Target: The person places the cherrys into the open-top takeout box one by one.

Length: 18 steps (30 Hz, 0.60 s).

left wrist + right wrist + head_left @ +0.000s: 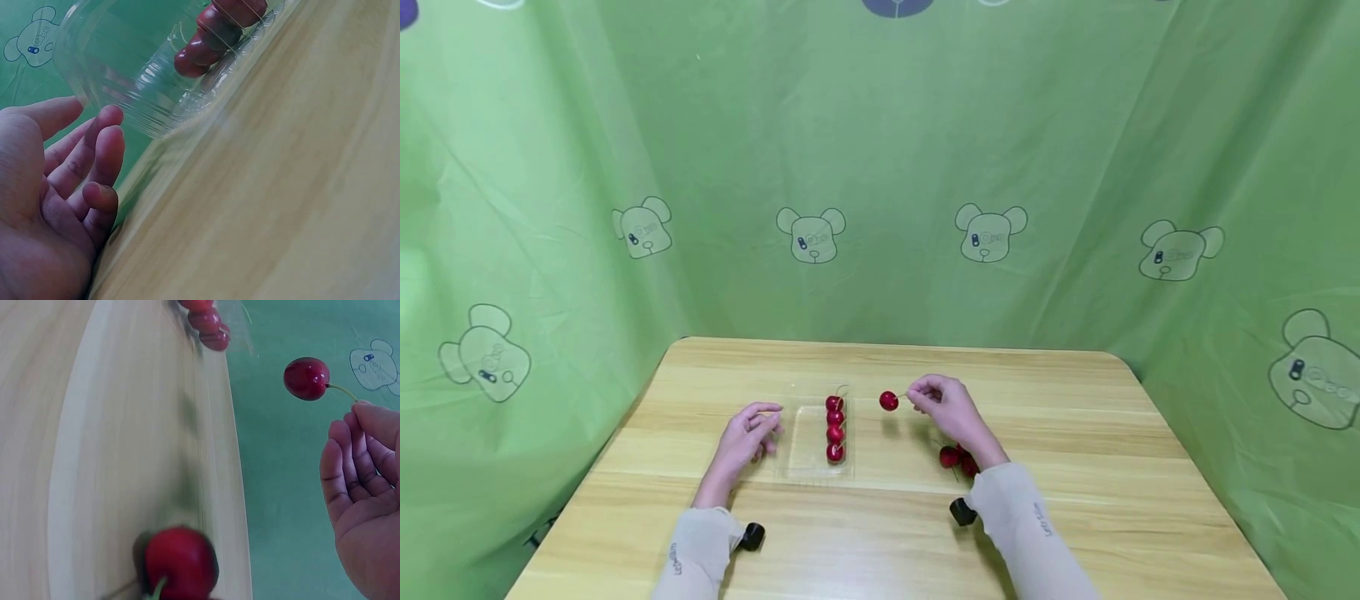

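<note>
Pale glare on the tabletop (842,554)

Plastic tray (807,437) set on table (1120,483), curtain (891,142) hung behind. Cherry row (835,433) lined along tray's R side; L hand (747,435) placed just L. Held cherry (888,401) suspended betw. tray & R hand (948,407); loose cherries (950,457) laid by R wrist (988,454).

Light wood-grain table (1075,417) before green curtain (895,125), outlined bear heads (814,239) printed.
</note>
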{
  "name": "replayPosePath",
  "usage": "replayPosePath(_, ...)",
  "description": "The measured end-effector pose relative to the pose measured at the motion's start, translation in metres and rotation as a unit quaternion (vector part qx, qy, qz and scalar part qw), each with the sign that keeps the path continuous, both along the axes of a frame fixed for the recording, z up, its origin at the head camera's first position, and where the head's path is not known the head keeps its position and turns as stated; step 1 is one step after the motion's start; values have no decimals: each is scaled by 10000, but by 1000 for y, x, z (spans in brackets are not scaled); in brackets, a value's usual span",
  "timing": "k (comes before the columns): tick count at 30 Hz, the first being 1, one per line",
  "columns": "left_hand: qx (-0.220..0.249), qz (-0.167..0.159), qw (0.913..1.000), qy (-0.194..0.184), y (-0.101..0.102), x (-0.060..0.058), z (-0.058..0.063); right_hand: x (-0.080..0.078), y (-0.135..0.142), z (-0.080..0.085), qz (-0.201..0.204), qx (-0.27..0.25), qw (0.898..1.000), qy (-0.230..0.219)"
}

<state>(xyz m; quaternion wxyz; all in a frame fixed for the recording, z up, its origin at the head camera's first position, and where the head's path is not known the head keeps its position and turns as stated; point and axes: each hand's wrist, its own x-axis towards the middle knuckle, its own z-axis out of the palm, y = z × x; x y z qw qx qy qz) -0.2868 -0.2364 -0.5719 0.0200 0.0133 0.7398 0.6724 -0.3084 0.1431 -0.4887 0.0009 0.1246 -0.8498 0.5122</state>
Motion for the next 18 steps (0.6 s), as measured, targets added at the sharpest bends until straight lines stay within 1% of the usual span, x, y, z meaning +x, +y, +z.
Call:
replayPosePath(9, -112, -74, 9999, 37, 1, 0, 2, -4, -18, -2, 148, -124, 9998, 49)
replayPosePath(13, -131, 16, 9999, 98, -1, 0, 3, -5, -24, -2, 123, -76, 9999, 58)
replayPosePath(18, -131, 28, 9998, 154, -1, 0, 4, -8, -33, -2, 113, -107, 9998, 86)
